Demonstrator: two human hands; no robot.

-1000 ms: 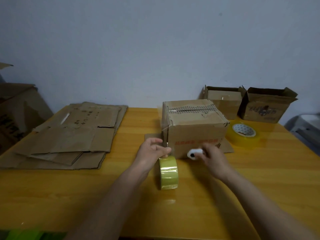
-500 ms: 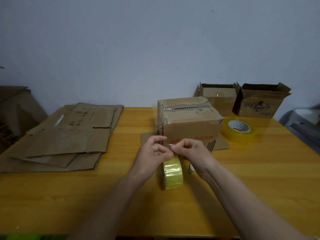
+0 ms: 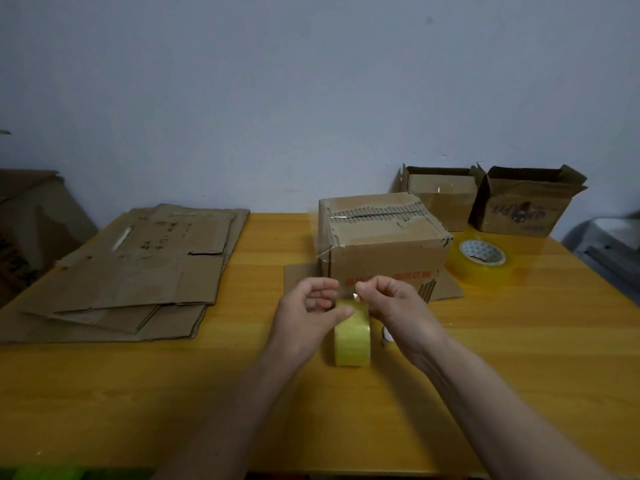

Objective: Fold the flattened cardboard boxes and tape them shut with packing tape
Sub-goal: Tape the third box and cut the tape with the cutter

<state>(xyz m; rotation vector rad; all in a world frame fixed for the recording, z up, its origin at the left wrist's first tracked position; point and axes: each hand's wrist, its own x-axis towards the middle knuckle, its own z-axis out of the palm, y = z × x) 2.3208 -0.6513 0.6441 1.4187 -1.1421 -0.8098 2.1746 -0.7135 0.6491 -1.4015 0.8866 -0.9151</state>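
Both hands meet over a roll of yellow tape near the middle of a wooden bench. The left hand curls round the roll's upper edge, thumb laid on the top of it; the right hand pinches a thin clear strip of tape just above the roll, so each grip is narrow and holding tape. The roll stands on its edge, its hole axis running across the bench from left to right, its band facing the near edge. A small white object lies just beside the roll, mostly hidden by the right wrist; what it is cannot be told.

Directly behind the hands sits a folded cardboard box, its top flaps closed, a clear strip of tape running over its left front corner, red print on its front face. It rests on a flat piece of cardboard.

At the far right corner two open boxes stand side by side against a pale grey wall; their insides are not visible. A second roll of tape lies flat in front of them.

A stack of flattened boxes covers the bench's left side. More cardboard leans beyond the left edge.
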